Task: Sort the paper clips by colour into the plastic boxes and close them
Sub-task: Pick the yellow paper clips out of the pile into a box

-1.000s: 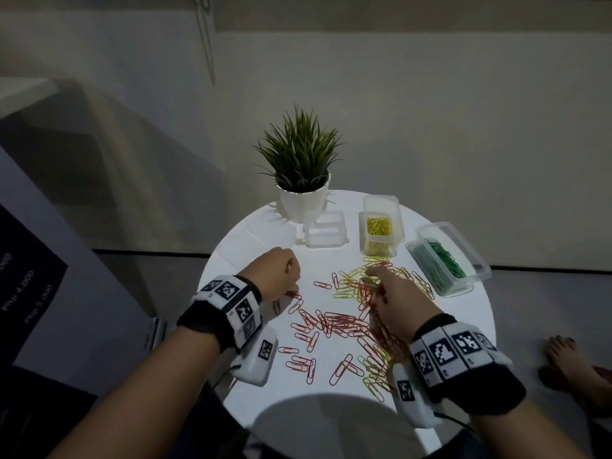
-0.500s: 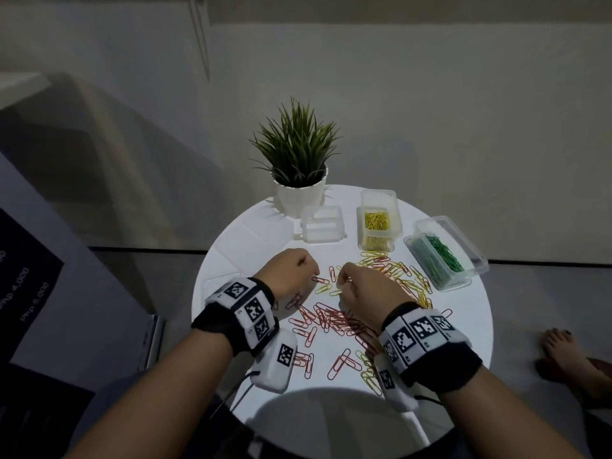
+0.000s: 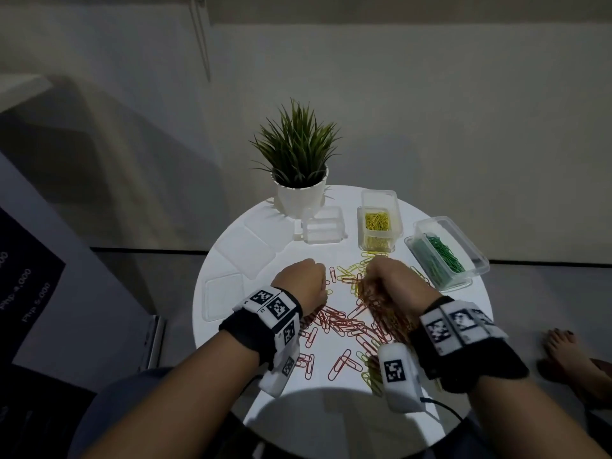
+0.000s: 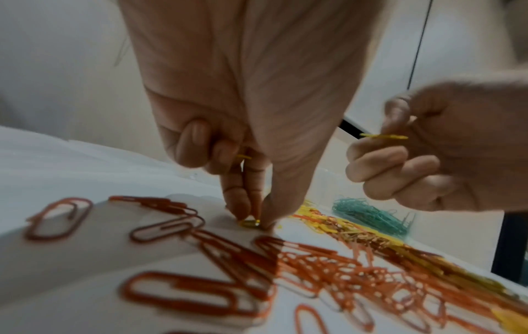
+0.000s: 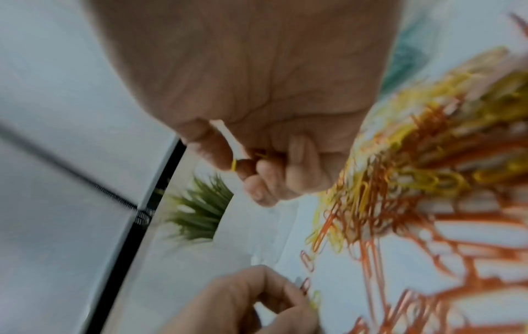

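Red paper clips nearest me on worktop. My left hand fingers pinch yellow clip flat on worktop; right hand pinches another yellow clip, lifted. Yellow-clip box open beyond, nearer right hand.

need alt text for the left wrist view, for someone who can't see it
The left hand pinches a yellow paper clip against the white table with thumb and fingertips, among scattered red paper clips. To the right, the right hand holds another yellow clip above the table, with green clips blurred behind.
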The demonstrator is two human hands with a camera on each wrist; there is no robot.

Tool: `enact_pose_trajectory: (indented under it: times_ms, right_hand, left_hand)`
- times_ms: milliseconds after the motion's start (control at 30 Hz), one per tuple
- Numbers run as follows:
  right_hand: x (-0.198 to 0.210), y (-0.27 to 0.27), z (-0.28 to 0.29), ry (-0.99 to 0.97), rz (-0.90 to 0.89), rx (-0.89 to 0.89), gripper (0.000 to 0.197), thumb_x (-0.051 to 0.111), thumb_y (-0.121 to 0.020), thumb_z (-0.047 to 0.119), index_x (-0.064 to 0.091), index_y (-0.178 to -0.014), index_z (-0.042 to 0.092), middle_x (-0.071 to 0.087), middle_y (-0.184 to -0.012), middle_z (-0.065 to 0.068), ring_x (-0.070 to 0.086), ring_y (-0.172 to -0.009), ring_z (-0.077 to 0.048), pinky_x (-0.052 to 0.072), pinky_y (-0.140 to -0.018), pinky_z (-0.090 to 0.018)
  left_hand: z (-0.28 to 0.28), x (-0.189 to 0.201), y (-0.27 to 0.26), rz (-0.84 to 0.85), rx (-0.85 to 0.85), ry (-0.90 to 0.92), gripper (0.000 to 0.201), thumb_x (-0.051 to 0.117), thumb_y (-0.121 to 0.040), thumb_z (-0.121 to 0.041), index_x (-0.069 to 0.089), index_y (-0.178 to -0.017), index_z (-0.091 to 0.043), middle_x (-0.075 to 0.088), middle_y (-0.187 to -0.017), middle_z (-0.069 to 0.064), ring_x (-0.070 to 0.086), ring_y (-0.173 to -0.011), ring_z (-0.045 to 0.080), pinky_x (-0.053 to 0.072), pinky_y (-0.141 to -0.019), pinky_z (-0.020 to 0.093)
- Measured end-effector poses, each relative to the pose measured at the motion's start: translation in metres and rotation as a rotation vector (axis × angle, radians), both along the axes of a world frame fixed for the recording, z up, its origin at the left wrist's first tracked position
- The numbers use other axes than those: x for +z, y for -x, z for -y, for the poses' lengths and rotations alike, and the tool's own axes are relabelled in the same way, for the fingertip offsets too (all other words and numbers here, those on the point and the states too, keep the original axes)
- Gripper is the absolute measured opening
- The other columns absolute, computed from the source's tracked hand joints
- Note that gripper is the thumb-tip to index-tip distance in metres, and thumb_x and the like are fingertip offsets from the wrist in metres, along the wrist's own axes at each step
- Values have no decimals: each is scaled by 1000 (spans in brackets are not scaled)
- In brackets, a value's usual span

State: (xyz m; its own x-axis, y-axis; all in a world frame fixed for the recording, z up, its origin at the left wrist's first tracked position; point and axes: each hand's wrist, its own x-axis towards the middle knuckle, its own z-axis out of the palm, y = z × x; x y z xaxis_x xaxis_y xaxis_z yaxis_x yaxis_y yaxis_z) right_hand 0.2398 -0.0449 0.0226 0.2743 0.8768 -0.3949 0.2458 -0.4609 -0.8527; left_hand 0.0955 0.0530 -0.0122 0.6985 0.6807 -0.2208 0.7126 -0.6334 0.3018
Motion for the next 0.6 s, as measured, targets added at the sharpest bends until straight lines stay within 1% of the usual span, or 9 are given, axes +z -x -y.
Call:
enact_pose_trajectory:
  times_ms: [67,100,233,300,367,433,500,533,600]
  right_hand:
    - [0,-4,7,-148,-527,-245,21,29,-87,5,40,-71,12,47,-61,-9,33,-47,-16,26,-40,-22]
    - [1,-5,9,-200,-653,-313,20,27,-86,3,39,-72,12,50,-60,-10,34,-45,-15,25,-38,-20]
    - [2,-3,8,-257,-735,-380,16,34,-89,8,41,-76,12,54,-59,-8,38,-48,-17,26,-40,-22]
    - [-1,-6,7,-191,-469,-289,18,37,-94,12,49,-80,11,52,-60,-3,39,-49,-14,27,-41,-20]
    - [-6,-8,9,-62,136,-67,23,37,-97,11,60,-97,12,58,-74,-3,49,-55,-8,35,-49,-18]
    - [-12,-1,12,88,606,158,34,37,-95,8,56,-122,17,65,-101,-7,61,-83,-14,46,-71,-22]
    - [-14,14,14,219,812,321,48,39,-91,6,41,-136,23,64,-113,-8,61,-101,-25,50,-83,-32]
    - [-15,24,15,246,847,389,55,41,-89,6,35,-140,25,64,-114,-8,61,-102,-26,51,-82,-35]
    - [-17,39,12,247,872,483,70,51,-85,4,25,-145,31,65,-112,-8,62,-101,-27,54,-82,-38]
  left_hand:
    - [0,0,-1,-16,-2,29,13,56,-90,-21,57,-99,-11,54,-106,6,57,-94,25,51,-84,38]
    - [0,0,-2,-23,-7,32,13,56,-89,-20,57,-99,-11,53,-106,6,57,-94,26,50,-85,38]
    - [2,4,-3,-29,-48,33,4,52,-89,-14,52,-93,-13,56,-103,7,57,-93,25,46,-78,32]
    - [2,5,0,34,-21,128,9,50,-89,-12,51,-98,-14,60,-101,5,57,-93,22,44,-77,30]
    - [1,8,7,139,44,267,15,47,-93,-15,51,-107,-15,60,-96,-1,56,-84,13,42,-70,25]
    - [-2,13,14,283,125,425,17,42,-98,-16,56,-106,-12,58,-90,-6,54,-74,5,38,-64,19]
    - [-5,18,20,487,270,601,24,37,-98,-10,59,-89,-10,53,-75,-4,52,-57,-2,36,-55,15]
    - [-5,19,23,602,376,710,27,36,-96,-5,57,-79,-10,46,-68,-2,45,-47,1,33,-48,16]
    - [-5,22,30,824,570,951,26,33,-90,-1,50,-71,-9,34,-62,1,34,-42,7,26,-40,17]
